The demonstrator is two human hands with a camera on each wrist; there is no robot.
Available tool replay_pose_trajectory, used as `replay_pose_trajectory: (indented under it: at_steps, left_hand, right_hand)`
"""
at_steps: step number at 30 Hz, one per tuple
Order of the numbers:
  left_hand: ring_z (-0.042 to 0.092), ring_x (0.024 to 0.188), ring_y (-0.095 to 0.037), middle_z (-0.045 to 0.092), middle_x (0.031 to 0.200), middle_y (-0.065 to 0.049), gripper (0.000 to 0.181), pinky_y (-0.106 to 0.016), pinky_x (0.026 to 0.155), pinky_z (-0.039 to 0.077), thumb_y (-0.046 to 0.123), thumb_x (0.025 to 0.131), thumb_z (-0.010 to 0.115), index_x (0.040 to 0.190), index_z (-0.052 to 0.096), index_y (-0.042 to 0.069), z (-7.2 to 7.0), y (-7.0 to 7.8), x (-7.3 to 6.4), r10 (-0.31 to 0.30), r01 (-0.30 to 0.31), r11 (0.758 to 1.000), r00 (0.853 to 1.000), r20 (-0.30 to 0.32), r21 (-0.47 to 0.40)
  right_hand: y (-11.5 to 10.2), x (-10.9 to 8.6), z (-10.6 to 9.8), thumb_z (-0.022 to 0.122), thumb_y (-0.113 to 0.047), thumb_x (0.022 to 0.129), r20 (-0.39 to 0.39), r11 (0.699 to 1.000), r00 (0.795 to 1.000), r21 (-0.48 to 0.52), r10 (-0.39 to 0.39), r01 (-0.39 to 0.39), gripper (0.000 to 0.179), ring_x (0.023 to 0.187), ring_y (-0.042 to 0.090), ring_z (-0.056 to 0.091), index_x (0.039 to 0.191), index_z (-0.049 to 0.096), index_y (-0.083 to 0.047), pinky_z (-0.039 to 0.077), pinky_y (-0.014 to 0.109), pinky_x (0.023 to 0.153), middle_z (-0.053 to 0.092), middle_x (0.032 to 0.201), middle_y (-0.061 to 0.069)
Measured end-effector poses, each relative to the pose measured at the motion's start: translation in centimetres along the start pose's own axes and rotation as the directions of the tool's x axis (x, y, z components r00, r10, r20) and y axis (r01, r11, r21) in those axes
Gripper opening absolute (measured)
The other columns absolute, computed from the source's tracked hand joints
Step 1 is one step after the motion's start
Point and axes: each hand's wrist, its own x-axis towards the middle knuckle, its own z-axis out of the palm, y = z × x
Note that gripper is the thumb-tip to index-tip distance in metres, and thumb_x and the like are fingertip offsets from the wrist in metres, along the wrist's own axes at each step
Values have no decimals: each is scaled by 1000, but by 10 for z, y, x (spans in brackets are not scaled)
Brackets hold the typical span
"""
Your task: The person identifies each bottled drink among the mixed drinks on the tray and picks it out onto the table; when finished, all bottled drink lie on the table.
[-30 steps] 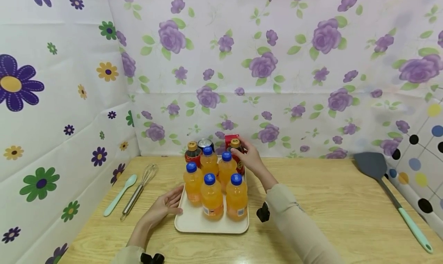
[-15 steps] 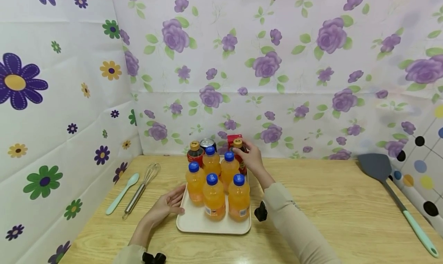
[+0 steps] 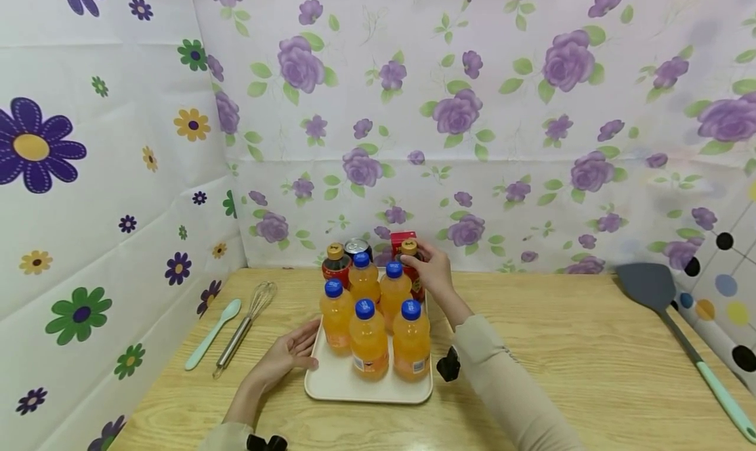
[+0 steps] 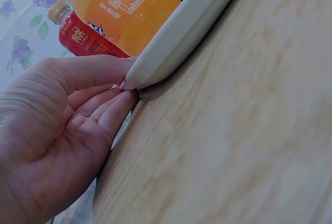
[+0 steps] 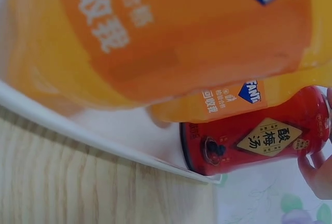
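Observation:
My left hand (image 3: 282,360) pinches the left edge of a cream tray (image 3: 331,386), thumb on the rim and fingers beneath, as the left wrist view shows. My right hand (image 3: 434,272) holds the neck of a red plum-drink bottle (image 5: 262,137) with a gold cap. That bottle stands at the tray's back right corner. Several orange soda bottles (image 3: 370,352) with blue caps fill the middle of the tray. Behind them at left is another red bottle (image 3: 336,270), beside a dark can (image 3: 357,247). A red box (image 3: 403,238) shows behind the held bottle.
Left of the tray lie a whisk (image 3: 245,329) and a pale green spoon (image 3: 212,336) on the wooden table (image 3: 531,346). A grey spatula (image 3: 646,287) with a green handle lies far right. Flowered cloth (image 3: 378,109) hangs close behind the tray.
The head view has swung slightly, so everything sits a little further right in it. Both hands keep their places at the tray rim and the red bottle.

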Motion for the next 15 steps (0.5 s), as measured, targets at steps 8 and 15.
replay_pose_trajectory:
  at_steps: [8,15]
  left_hand:
    - [12,148,-41,10,162,-24,96,-12,107,43,-6,78,72,155,14,-4,0,0,0,10,-10,1000,1000,3,-6]
    - [12,149,-41,10,162,-24,94,-14,108,42,-6,80,72,155,14,-4,0,1,-1,4,-4,1000,1000,7,-3]
  right_hand:
    - [-3,-1,-3,71,-17,88,12,1000,1000,18,5,-5,49,127,32,58,135,59,-5,46,45,111,62,132,17]
    - [-13,0,-10,72,-16,88,16,1000,1000,15,12,-12,50,127,31,58,135,58,-5,48,43,109,62,134,17]
